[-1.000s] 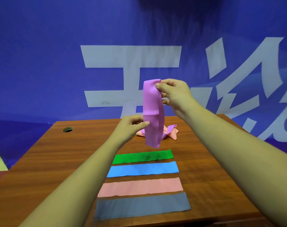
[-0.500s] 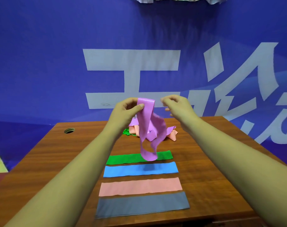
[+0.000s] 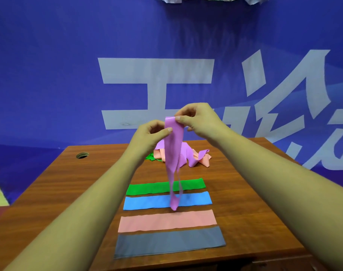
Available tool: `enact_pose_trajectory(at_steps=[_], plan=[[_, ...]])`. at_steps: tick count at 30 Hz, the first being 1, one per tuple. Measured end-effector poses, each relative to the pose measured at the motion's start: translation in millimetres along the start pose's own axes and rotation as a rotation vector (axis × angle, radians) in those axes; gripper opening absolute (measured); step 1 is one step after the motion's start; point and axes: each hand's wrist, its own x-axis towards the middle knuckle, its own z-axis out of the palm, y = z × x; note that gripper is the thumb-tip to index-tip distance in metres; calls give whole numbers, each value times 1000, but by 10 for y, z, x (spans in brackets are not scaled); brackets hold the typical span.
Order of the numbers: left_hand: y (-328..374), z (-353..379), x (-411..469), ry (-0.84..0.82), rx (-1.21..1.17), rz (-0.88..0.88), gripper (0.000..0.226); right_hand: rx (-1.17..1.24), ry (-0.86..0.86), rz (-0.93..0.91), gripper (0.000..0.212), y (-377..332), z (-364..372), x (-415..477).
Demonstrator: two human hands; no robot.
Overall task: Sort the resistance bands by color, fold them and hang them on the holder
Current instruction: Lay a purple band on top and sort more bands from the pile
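purple band point(image 3: 173, 149) pinched aloft, seemingly looped

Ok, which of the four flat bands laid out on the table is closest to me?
The flat grey resistance band, the last stripe at the near edge of the wooden table, below the pink band.

Layout on surface point(image 3: 68, 173)
Four flat bands point(image 3: 147, 201) lie one behind another, centre-front; loose heap point(image 3: 196, 157) behind them; held band point(image 3: 173, 153) hangs over the row; hole point(image 3: 82, 155) rear left.
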Motion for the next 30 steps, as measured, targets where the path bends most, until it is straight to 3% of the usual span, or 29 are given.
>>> enact_pose_trajectory(at_steps=[2,9,13,16,20,26,30], plan=[[-71,23,-34,-25,25,-46,2,-7,11,-12,8,-16,4,16],[-453,217,-221,-294,46,-135,14,91,81,-24,9,-40,-44,49],[-802,191,-353,-378,188,-326,24,-36,205,-8,10,94,-112,143],[-997,108,-437,-423,287,-422,14,-38,272,90,16,243,-161,206],[-1105,-27,-518,-373,333,-488,24,-11,362,193,11,472,-224,234],[-1161,-279,-504,-234,24,-584,23,176,377,381,21,876,-297,133],[-1134,-391,-463,-103,-139,-625,22,259,408,519,15,1146,-295,75]])
